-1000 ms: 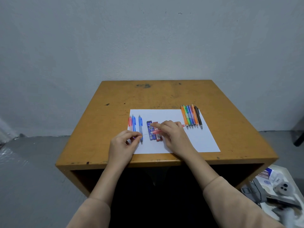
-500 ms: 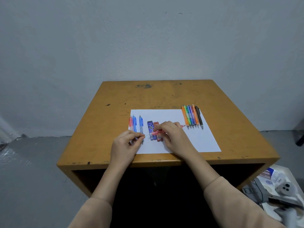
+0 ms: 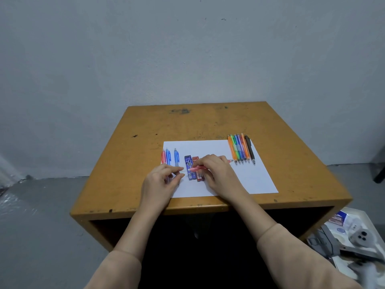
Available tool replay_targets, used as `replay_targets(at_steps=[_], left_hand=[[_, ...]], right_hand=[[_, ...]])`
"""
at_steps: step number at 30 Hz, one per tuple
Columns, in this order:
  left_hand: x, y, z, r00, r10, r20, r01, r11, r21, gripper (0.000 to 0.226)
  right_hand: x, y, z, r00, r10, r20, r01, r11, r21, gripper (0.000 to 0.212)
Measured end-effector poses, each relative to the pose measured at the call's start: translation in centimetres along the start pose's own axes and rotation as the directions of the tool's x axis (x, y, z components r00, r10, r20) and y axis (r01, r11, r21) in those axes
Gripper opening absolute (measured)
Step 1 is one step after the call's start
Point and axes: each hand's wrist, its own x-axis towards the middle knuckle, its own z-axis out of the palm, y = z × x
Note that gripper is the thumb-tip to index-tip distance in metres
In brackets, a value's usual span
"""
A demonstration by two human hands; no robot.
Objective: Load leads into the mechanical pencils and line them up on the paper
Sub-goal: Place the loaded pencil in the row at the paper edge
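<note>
Evidently, pink pencil held crosswise over the lead cases, mid-paper.
I recorded the right hand gripping it; left hand fingertips pinched together at its end, contents too fine to tell. Loose pencils lay aligned far right.

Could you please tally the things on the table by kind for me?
Left-row pencils: 3
Right-group pencils: 6
Pink pencil in the right hand: 1
Lead pinched by the left hand: 1
Lead cases, blue and red: 2
Paper: 1
Total: 14
</note>
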Motion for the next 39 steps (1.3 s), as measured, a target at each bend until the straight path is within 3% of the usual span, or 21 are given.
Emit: replay_targets(at_steps=[5,10,15,23,26,30,39], left_hand=[[-0.3,0.7,0.4,0.990,-0.112,-0.087,0.107,0.993,-0.059,0.034],[-0.7,1.5,1.3,0.991,-0.135,-0.022,0.132,0.984,-0.123,0.037],[-0.3,2.4,1.9,0.993,-0.112,0.020,0.113,0.990,-0.079,0.042],[0.1,2.5,2.5,0.998,0.035,0.048,-0.039,0.997,0.071,0.041],[0.1,1.7,2.4,0.964,0.256,0.077,-0.268,0.926,0.265,0.034],[0.0,0.6,2.0,0.932,0.351,0.089,-0.356,0.843,0.404,0.040],[-0.1,-1.1,1.9,0.979,0.204,0.018,-0.203,0.959,0.200,0.037]], right_hand=[[0.1,0.5,0.3,0.993,0.018,-0.118,-0.015,1.000,0.020,0.018],[0.0,0.3,0.1,0.982,0.029,-0.185,-0.025,0.999,0.023,0.018],[0.1,0.4,0.1,0.980,0.041,-0.193,-0.033,0.998,0.044,0.018],[0.0,0.4,0.1,0.980,0.050,-0.194,-0.038,0.997,0.064,0.018],[0.0,0.5,0.2,0.979,0.055,-0.197,-0.041,0.997,0.071,0.017],[0.0,0.6,0.3,0.978,0.051,-0.203,-0.036,0.997,0.075,0.016],[-0.1,0.8,0.6,0.981,-0.016,-0.195,0.027,0.998,0.054,0.026]])
